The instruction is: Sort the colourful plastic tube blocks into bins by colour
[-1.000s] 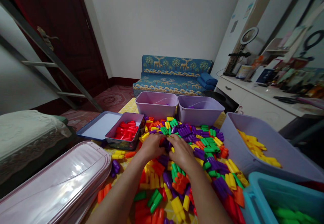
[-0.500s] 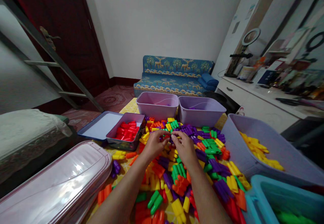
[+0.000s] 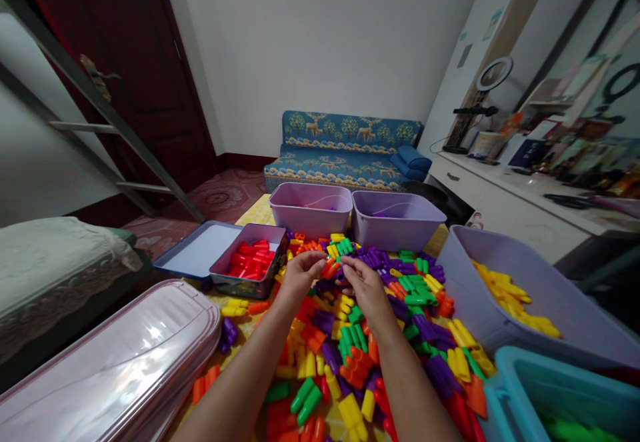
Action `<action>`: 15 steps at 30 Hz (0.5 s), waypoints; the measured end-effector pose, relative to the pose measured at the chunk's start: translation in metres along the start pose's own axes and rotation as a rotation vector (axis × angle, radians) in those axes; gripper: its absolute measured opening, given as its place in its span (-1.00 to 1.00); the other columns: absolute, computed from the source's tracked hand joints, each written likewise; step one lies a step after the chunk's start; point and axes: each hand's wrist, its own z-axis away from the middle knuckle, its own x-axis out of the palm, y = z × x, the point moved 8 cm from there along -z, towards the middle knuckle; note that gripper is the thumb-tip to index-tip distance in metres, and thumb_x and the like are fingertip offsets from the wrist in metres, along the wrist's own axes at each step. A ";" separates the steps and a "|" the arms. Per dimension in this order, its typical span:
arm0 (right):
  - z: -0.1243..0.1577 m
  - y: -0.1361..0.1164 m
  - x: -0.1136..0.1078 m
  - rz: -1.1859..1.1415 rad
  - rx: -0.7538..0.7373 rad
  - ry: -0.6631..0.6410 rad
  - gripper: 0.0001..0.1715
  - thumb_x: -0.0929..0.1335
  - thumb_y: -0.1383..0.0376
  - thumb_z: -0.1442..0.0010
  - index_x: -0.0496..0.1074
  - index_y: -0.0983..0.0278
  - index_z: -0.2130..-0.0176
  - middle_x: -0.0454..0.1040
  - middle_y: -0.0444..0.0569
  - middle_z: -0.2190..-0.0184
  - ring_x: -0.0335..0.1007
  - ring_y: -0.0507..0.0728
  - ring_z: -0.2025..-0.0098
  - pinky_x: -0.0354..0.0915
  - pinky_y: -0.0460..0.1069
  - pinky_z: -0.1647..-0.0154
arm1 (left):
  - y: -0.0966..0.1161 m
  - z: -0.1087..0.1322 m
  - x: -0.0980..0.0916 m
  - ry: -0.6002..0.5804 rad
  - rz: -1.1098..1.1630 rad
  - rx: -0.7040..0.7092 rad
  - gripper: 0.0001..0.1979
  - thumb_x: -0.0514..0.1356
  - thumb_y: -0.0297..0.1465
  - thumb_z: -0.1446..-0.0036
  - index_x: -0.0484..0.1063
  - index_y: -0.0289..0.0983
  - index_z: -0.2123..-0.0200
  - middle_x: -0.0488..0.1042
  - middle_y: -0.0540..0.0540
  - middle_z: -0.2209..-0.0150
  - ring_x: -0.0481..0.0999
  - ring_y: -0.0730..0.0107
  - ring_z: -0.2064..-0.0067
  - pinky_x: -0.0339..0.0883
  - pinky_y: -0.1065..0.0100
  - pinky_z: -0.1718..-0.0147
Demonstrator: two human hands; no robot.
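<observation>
Yellow worktop (image 3: pixel 254 210): spread below the fingers, crowded with loose pieces (image 3: pixel 351 339) in green, yellow, purple, orange and red.
Lavender tub (image 3: pixel 463 289): well to the right of the fingers, yellow pieces (image 3: pixel 500 290) inside.
Tin (image 3: pixel 243 287): left of the fingers, red pieces (image 3: pixel 250 259) inside.
Right hand (image 3: pixel 365 285): fingers bent inward, tips towards the other hand; whether they pinch anything, I cannot tell.
Left hand (image 3: pixel 301 275): thumb and forefinger brought near each other beside an orange piece; actual contact is too small to make out.
Orange piece (image 3: pixel 329 269): between the two hands, just beside the left fingertips; probably light, stiff, hard to break, and a little slick if the plastic is as glossy as its neighbours. Best hold, I judge: thumb and forefinger across opposite sides, near the middle, pressing lightly.
</observation>
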 end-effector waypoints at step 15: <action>0.004 -0.014 0.002 0.014 -0.118 -0.002 -0.64 0.35 0.12 -0.05 0.45 0.30 0.21 0.58 0.03 0.33 0.51 0.17 0.36 0.42 0.01 0.38 | 0.001 0.011 0.021 -0.198 0.093 -0.134 -0.48 0.43 -0.22 0.23 0.50 -0.33 0.17 0.57 -0.13 0.26 0.51 0.44 0.35 0.37 0.46 0.38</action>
